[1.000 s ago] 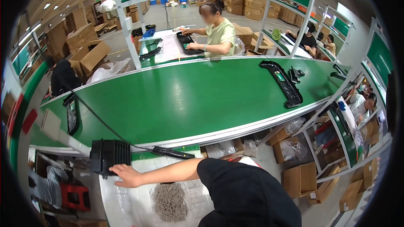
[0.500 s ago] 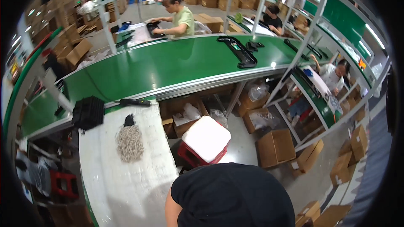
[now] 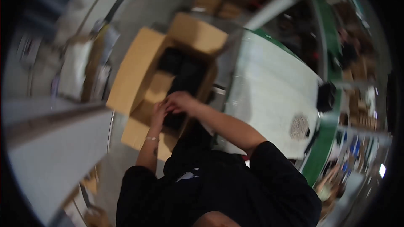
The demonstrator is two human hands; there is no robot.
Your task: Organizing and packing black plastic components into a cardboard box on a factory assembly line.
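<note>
over the open cardboard box [image 3: 139, 65], both hands, left hand [image 3: 159, 111] and right hand [image 3: 179, 102], meet, fingers blurred, grip unclear, above black items [image 3: 185, 73].

box [image 3: 139, 65] left of table [image 3: 269, 88] | both hands [image 3: 170, 105] in box | items [image 3: 185, 73] inside

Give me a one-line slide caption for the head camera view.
Both hands, left hand and right hand, reach into an open cardboard box holding black items, beside a white table.
</note>
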